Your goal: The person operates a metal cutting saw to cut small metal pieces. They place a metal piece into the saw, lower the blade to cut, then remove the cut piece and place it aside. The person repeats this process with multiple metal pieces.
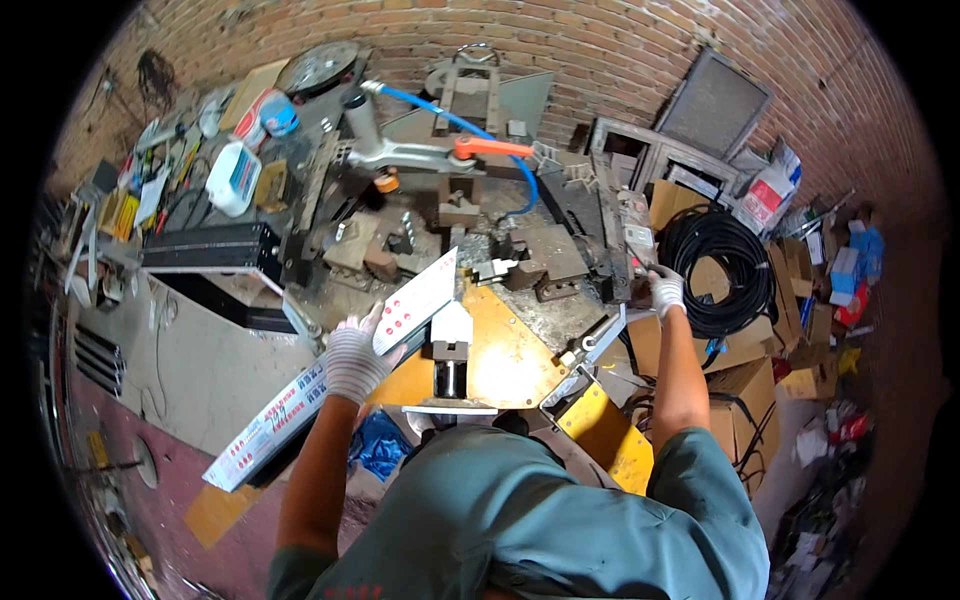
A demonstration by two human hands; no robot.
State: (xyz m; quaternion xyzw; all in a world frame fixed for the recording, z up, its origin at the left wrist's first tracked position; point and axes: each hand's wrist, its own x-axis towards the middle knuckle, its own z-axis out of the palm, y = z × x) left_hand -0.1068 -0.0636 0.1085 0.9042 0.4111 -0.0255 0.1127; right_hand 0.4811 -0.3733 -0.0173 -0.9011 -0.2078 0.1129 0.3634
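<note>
My left hand (355,362), in a striped white glove, is closed around a long metal profile (290,408) covered in white printed film. The profile slants from the lower left up to the machine, and its angled upper end lies over the near edge of the yellow plate (505,350). Beside that end sits a clamp with a white block (452,325). My right hand (665,290), also gloved, reaches to the machine's right side, just below a small grey control box (636,225). Its fingers look curled, but what they touch is too small to make out.
An orange handle (492,147) and a blue hose (440,112) rise above the metal blocks. A black frame (215,250) and a white jug (233,178) stand at left. Coiled black cable (675,245) and cardboard boxes (745,405) crowd the right. A yellow panel (605,435) juts out near my legs.
</note>
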